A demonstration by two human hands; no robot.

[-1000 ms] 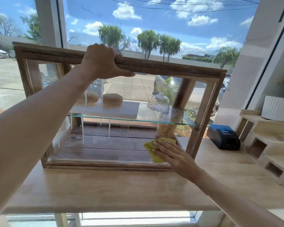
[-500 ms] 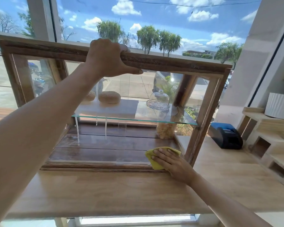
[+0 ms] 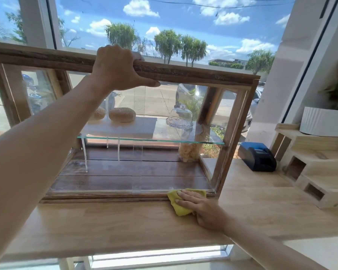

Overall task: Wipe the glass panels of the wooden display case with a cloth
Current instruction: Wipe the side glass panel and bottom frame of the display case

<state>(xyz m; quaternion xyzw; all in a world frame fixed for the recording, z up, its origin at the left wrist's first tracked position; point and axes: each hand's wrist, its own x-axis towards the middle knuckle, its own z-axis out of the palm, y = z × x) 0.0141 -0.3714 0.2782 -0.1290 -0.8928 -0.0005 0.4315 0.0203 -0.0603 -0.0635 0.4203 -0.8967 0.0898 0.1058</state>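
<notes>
Now left hand (image 3: 117, 69) clamps case (image 3: 183, 75) top edge; right hand (image 3: 201, 207) flat on cloth (image 3: 179, 209).

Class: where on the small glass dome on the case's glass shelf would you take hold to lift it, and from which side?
Pinch the knob on top of the glass dome, probably from above: the sides are smooth and curved, and it stands upright on its dish.

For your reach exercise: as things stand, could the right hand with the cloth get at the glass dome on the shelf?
Probably yes: the left hand holds the front panel raised, so the right hand with the cloth looks free to reach the glass dome.
</notes>
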